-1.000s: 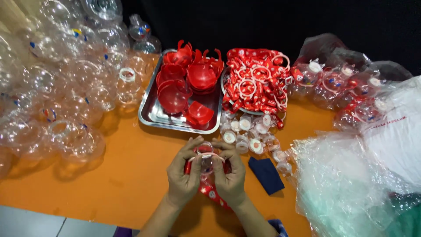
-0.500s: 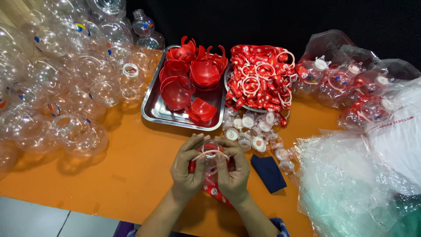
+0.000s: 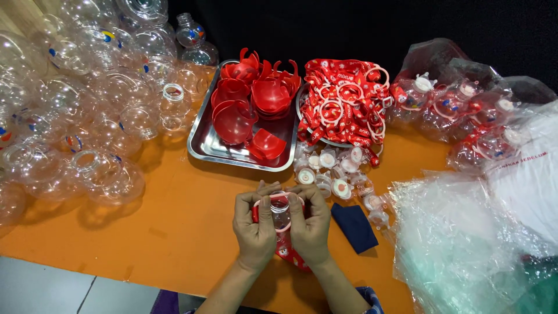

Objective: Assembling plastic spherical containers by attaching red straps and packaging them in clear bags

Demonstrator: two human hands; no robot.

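Both my hands meet over the orange table [image 3: 174, 232] near its front edge. My left hand [image 3: 254, 224] and my right hand [image 3: 310, 224] together grip a small clear bottle [image 3: 280, 214] with a white ring and red strap [image 3: 289, 253] around its neck. The strap hangs down below my palms. Just beyond my fingers lie several white caps [image 3: 331, 171].
A steel tray [image 3: 200, 145] of red cup-shaped pieces stands behind my hands, next to a heap of red straps with white rings [image 3: 346, 102]. Clear round bottles [image 3: 75, 116] fill the left side. Clear plastic bags [image 3: 471, 244], some holding finished bottles, lie at right. A dark blue cloth [image 3: 354, 227] is beside my right hand.
My hands have stayed together on the bottle with only small finger movements; the view shifted slightly.
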